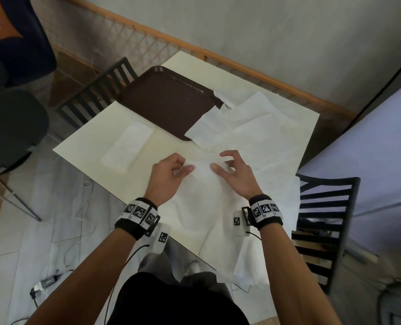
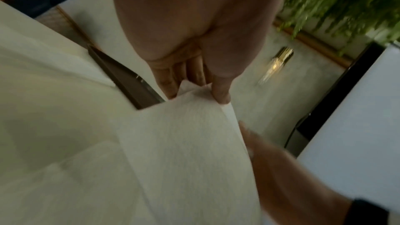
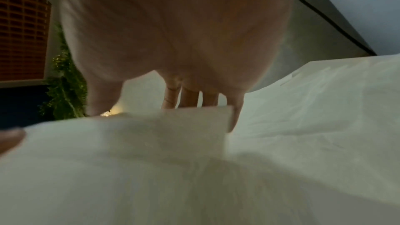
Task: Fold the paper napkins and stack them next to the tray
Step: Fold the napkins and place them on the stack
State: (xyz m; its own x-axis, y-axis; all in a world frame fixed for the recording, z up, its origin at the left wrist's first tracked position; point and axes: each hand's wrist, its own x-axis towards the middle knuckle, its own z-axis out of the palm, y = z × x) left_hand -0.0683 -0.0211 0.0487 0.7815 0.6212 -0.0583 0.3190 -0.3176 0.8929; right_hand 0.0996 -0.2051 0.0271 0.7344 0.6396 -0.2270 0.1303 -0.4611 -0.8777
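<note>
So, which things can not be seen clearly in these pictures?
- Right hand grip: right wrist view, the raised napkin covers the fingertips.
- Folded stack count: head view, too small and pale.
- Loose napkins: head view, they overlap, so no count.
- Tray: left wrist view, mostly hidden behind paper.

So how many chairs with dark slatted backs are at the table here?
2. One slatted chair stands at the table's far-left side beside the brown tray; the other is at the near-right corner. Others may be out of view.
</note>
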